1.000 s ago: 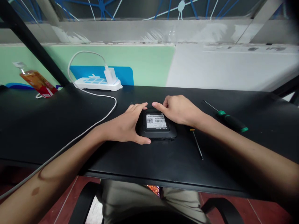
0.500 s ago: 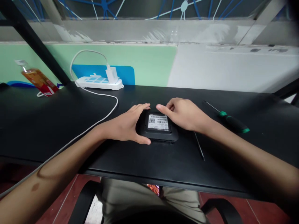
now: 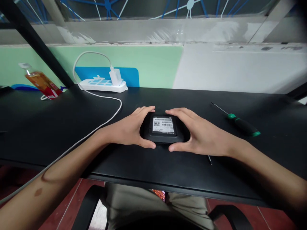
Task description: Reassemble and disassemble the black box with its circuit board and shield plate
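Note:
A small black electronic box [image 3: 176, 138] lies on the desk with its white barcode label [image 3: 163, 125] facing up. From the left, my left hand [image 3: 128, 127] grips it, thumb along the near edge and fingers at the far edge. My right hand [image 3: 203, 132] clasps the opposite side in the same way. Just below my right hand, the tip of a thin metal rod [image 3: 209, 160] shows; its other end is hidden under that hand. Farther right lies a screwdriver [image 3: 243, 124] with a green and black handle.
The black desk [image 3: 144, 166] runs across the view. At the back stands a white power strip [image 3: 103, 85] with a charger [image 3: 115, 76] plugged in. A white cable [image 3: 96, 129] passes left of my left hand. A drink bottle [image 3: 43, 83] is at far left.
My right hand has moved from the far right corner of the box to wrap its right side, thumb now at the near edge. It covers more of the metal rod. My left hand stays put.

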{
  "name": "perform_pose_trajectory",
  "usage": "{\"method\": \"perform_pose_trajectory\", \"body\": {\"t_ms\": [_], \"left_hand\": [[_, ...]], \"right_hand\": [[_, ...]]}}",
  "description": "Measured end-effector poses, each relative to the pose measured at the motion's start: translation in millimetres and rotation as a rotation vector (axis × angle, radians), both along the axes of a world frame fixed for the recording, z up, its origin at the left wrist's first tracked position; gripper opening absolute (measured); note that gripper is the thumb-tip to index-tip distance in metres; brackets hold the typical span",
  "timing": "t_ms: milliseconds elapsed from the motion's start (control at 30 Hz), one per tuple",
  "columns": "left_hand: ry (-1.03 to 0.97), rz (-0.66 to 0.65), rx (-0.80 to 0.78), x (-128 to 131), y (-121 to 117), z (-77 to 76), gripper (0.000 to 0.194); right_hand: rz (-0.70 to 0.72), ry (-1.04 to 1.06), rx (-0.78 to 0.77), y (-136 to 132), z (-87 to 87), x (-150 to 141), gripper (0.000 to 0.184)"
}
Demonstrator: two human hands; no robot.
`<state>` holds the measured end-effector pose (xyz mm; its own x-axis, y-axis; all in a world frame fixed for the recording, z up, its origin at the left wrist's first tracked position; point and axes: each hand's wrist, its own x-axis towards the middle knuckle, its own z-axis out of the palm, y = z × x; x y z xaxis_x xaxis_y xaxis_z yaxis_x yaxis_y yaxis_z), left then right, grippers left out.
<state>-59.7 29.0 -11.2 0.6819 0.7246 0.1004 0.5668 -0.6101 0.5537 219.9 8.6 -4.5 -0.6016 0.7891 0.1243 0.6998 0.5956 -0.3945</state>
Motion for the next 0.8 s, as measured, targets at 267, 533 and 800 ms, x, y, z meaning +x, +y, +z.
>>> {"method": "perform_pose_trajectory", "body": {"t_ms": [267,533,800], "left_hand": [[-0.006,-0.021,0.008,-1.3,1.4,-2.4,0.118],[-0.001,-0.043,0.012,-1.8,0.7,-0.5,0.120],[-0.025,-0.053,0.002,-1.7,1.9,-2.3,0.118]], "right_hand": [[-0.002,0.051,0.026,0.4,-3.3,-1.3,0.106],[-0.050,0.046,0.000,-4.8,-2.3,-5.2,0.105],[-0.055,0.034,0.006,-5.3,-2.1,-5.6,0.104]]}}
